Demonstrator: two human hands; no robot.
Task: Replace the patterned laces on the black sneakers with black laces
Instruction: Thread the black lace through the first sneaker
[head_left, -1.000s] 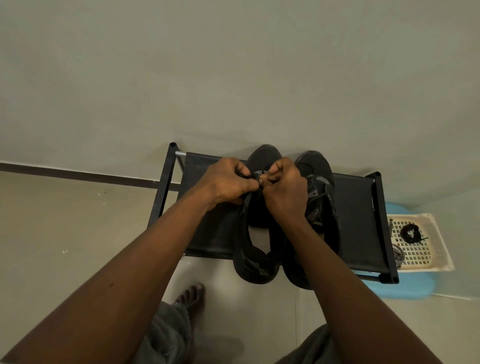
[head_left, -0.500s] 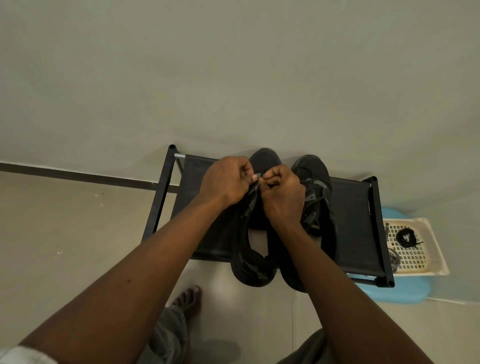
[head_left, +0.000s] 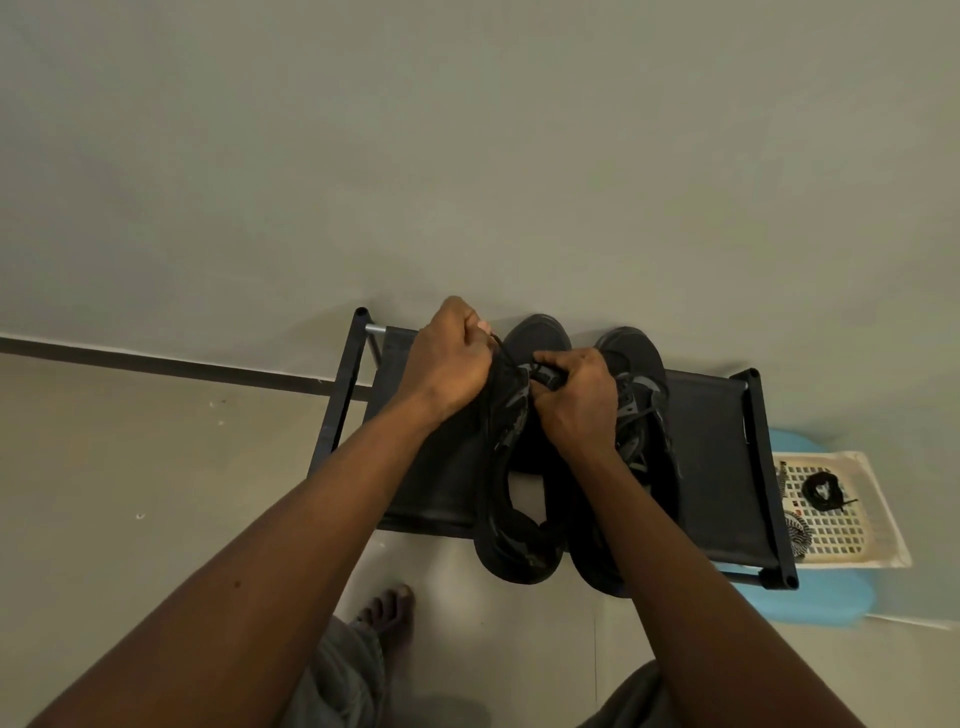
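From the head: the left sneaker (head_left: 511, 519) and right sneaker (head_left: 641, 358) stand side by side on a dark rack (head_left: 711, 447). The left hand (head_left: 449, 364) pinches a black lace (head_left: 501, 349) pulled taut from the left sneaker. The right hand (head_left: 582, 402) grips the same lace at the eyelets, fingers curled. A coiled lace (head_left: 823, 491) lies in a basket (head_left: 878, 499) beside the rack.

Black sneakers (head_left: 537, 338), black lace (head_left: 503, 353), black rack (head_left: 711, 441), cream basket (head_left: 883, 519), blue stool (head_left: 821, 603).
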